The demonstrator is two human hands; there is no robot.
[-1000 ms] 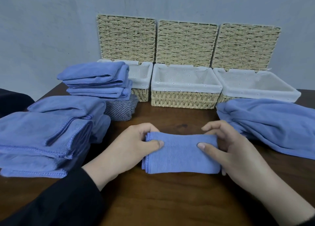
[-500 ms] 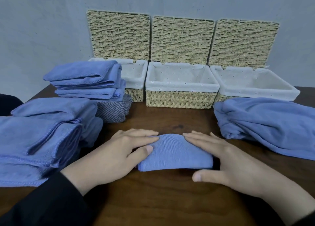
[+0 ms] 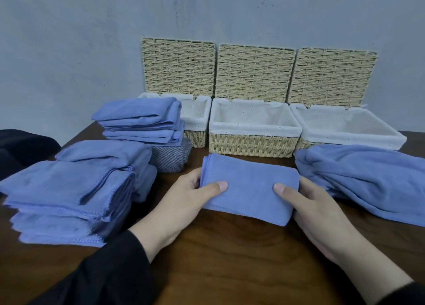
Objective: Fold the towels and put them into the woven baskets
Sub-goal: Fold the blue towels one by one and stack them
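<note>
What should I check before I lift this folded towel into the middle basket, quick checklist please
1. Grip: left hand and right hand each hold an end of the folded blue towel, thumbs on top: ok.
2. Fold: compact rectangle, no loose corner showing: ok.
3. Middle basket open, lid upright against the wall: ok.
4. Room inside: only white liner visible, though the bottom is partly hidden by the front wall: ok.
5. Path: basket stands directly behind the towel, nothing between: ok.
6. Fit: towel looks about as wide as the basket opening: cannot tell.
</note>
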